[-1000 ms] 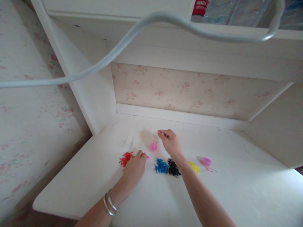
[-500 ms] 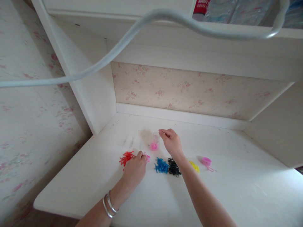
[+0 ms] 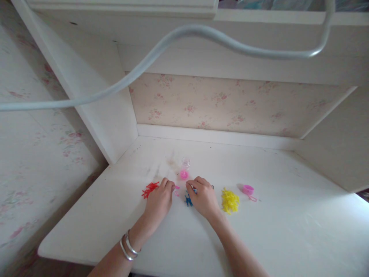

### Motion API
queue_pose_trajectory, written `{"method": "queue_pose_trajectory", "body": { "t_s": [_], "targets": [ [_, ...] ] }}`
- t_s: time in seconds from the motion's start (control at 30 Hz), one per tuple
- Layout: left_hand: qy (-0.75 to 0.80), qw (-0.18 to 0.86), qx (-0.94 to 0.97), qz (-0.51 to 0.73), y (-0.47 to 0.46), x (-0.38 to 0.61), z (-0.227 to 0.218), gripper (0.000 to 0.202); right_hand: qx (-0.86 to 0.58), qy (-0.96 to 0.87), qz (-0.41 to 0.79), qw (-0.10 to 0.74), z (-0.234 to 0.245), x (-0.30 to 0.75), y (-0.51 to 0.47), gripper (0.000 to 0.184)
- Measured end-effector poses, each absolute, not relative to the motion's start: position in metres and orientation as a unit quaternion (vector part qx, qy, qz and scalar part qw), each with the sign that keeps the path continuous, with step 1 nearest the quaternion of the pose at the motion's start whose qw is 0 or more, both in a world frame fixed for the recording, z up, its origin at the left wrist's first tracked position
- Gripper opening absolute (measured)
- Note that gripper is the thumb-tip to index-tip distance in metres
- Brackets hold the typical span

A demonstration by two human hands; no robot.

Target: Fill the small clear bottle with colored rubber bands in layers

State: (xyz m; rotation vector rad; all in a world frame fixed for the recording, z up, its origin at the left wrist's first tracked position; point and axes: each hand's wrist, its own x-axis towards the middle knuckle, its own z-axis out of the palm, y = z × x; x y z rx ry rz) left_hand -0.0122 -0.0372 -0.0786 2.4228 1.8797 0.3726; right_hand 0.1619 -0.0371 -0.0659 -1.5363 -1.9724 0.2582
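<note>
Desk top [image 3: 288, 231]: white, the largest surface. Its front edge runs along the bottom left, close under my left forearm. Wide bare room to the right of the work and in front of it. To the left, the bare strip narrows toward the edge.

Side panel [image 3: 109, 115]: upright, closes off the desk's back-left corner. Back rail [image 3: 216, 135] runs along the rear, well apart from the hands.

Grey cable [image 3: 201, 32]: loops across the top of my view, above everything.

Left hand [image 3: 160, 200]: palm down, fingers curled, tips at the pink pieces [image 3: 176, 189]. I cannot tell whether it has pinched one. Two bangles [image 3: 128, 246] on the wrist.

Right hand [image 3: 203, 197]: palm down, curled over the blue pile [image 3: 188, 200], which shows only at its left side. Fingertips just beside the pink pieces; grip not readable.

Yellow pile [image 3: 230, 200]: just right of the right hand, apart from it.

Red pile [image 3: 148, 189]: just left of the left hand.

Clear jar [image 3: 185, 169]: behind the gap between the hands, pink contents at the bottom.

Pink lid [image 3: 248, 190]: right of the yellow pile, with a thin loop.
</note>
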Motion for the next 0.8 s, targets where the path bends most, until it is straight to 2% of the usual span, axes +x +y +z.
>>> {"method": "queue_pose_trajectory", "body": {
  "t_s": [0.17, 0.3, 0.5, 0.63, 0.8],
  "targets": [
    [0.596, 0.04, 0.771, 0.222, -0.032, -0.015, -0.079, 0.024, -0.576, -0.794, 0.032, 0.192, -0.064, 0.152, -0.046, 0.02],
    [0.582, 0.062, 0.757, 0.292, -0.028, -0.015, -0.067, 0.022, -0.55, -0.821, 0.01, 0.154, -0.069, 0.142, -0.051, 0.02],
    [0.526, 0.06, 0.753, 0.39, -0.011, -0.007, -0.022, 0.021, -0.532, -0.836, -0.003, 0.136, -0.078, 0.136, -0.051, 0.024],
    [0.524, 0.03, 0.753, 0.397, 0.006, 0.005, 0.002, 0.022, -0.526, -0.841, -0.012, 0.129, -0.077, 0.138, -0.051, 0.024],
    [0.565, 0.004, 0.76, 0.321, 0.017, 0.015, 0.006, 0.021, -0.536, -0.834, -0.008, 0.132, -0.074, 0.141, -0.051, 0.024]
  ]
}}
